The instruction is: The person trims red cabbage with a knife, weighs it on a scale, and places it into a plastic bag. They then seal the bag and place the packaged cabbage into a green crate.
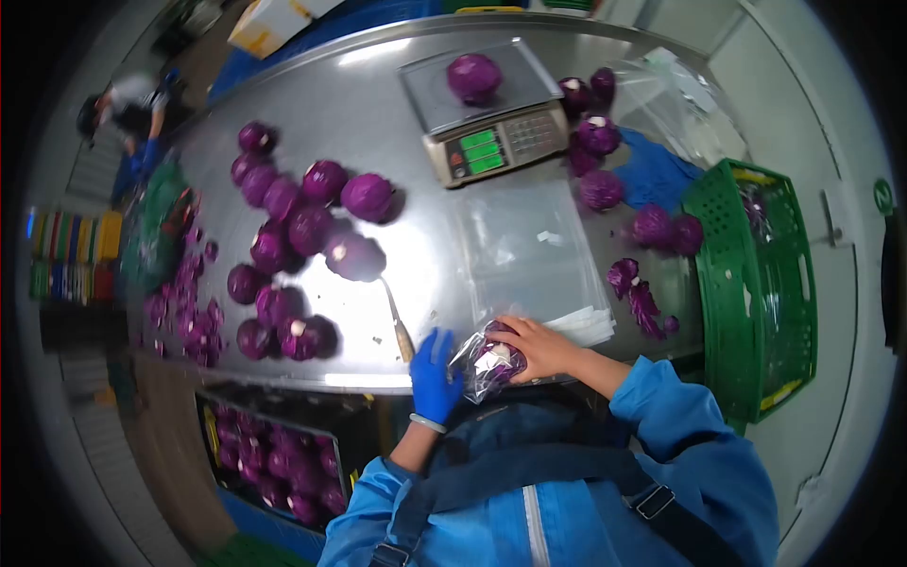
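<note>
Now gripping, with the bare right hand [534,348], a purple cabbage [498,357] in a clear bag [480,386] at the near edge of the steel table [378,90]. With the blue-gloved left hand [436,380] just beside this bag, on its left, showing straight fingers [444,345], but cannot tell whether also pinching the plastic. Having around a knife [402,338] just beyond the left hand, flat plastic bags [529,250] beyond the right hand, and loose cabbages [310,230] farther left.

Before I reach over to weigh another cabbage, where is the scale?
In the head view, the scale stands near the far edge of the metal table, just right of centre, beyond the clear bags; one purple cabbage sits on it.
</note>
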Tool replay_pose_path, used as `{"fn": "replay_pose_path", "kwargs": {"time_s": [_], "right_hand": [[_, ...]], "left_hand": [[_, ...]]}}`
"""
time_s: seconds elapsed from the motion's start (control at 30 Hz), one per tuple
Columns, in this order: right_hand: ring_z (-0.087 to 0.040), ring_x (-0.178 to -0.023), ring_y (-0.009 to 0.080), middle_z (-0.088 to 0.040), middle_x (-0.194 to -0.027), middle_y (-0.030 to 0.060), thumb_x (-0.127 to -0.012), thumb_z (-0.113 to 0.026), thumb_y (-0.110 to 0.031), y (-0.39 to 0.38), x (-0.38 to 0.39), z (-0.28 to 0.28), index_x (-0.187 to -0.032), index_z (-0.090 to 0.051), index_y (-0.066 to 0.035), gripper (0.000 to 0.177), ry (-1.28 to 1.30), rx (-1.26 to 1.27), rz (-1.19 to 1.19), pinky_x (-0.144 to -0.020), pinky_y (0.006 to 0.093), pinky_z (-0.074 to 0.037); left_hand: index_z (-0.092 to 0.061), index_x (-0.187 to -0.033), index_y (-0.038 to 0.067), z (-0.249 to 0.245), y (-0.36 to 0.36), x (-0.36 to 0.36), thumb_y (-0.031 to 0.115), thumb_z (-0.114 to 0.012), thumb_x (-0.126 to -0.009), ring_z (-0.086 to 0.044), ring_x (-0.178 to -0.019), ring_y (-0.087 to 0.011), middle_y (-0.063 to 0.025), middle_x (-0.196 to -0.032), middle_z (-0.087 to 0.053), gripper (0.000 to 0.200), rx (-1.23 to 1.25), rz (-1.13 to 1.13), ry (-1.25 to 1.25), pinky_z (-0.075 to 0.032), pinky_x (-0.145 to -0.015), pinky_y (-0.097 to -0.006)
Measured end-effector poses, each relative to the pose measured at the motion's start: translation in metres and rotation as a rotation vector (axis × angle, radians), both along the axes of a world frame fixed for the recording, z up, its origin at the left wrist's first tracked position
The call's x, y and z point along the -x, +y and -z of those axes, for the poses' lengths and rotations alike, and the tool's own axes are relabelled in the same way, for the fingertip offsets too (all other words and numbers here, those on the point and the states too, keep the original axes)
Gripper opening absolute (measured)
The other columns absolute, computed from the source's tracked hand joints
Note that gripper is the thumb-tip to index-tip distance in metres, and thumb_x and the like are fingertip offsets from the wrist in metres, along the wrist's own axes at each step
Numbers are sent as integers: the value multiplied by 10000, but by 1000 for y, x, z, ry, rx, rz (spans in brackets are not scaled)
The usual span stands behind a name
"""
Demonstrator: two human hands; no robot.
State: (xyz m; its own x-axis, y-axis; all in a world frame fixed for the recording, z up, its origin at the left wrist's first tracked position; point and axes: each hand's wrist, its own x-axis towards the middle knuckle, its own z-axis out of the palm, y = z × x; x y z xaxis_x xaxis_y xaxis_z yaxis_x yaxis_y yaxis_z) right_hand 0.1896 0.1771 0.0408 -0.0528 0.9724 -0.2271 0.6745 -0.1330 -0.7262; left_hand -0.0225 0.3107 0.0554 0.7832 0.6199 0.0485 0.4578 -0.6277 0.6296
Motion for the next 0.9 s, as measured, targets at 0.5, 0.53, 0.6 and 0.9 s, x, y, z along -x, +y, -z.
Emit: {"fn": "replay_pose_path", "kwargs": {"time_s": [0.5, 0.53, 0.6, 0.9], "right_hand": [[-474, -1255, 230, -488, -1362, 87, -911, -609, -382, -58, -79, -83, -1406, -382, -62, 632, 1279, -86, 786, -1073, 410, -378], [-464, -1266, 223, -481, -1377, 85, -904, -617, -376, -78, -95, -90, -1405, -381, -46, 645, 1379, -170, 841, -1076, 397, -375], [-443, -1291, 234, -464, -1408, 81, -897, -622, -367, -129, -135, -86, -1403, -391, -49, 641, 1575, -342, 941, -1092, 405, -358], [-466, -1281, 298, -448, -1424, 113, -883, -502, -630, -366, -349, -119, -1430, -359, -119, 761, 1260, -1084, 1225, -1068, 487, -389]], "left_hand": [[-466, -1380, 23, -53, -20, -136, 341, -391, -1024, -555, -775, -117, -78, -1098, -625, 483, 934, -24, -229, -446, -682, -250], [-424, -1409, 21, -80, -41, -157, 365, -391, -1020, -561, -880, -135, -96, -1188, -591, 521, 1079, -3, -302, -449, -731, -261], [-324, -1461, 6, -113, -74, -190, 445, -390, -1002, -537, -1134, -194, -131, -1411, -461, 638, 1457, 149, -563, -445, -867, -303], [-573, -1222, -42, -66, -96, -230, 118, -543, -927, -646, -917, -194, -153, -1113, -661, 337, 1084, 34, -150, -494, -816, -289]]}}
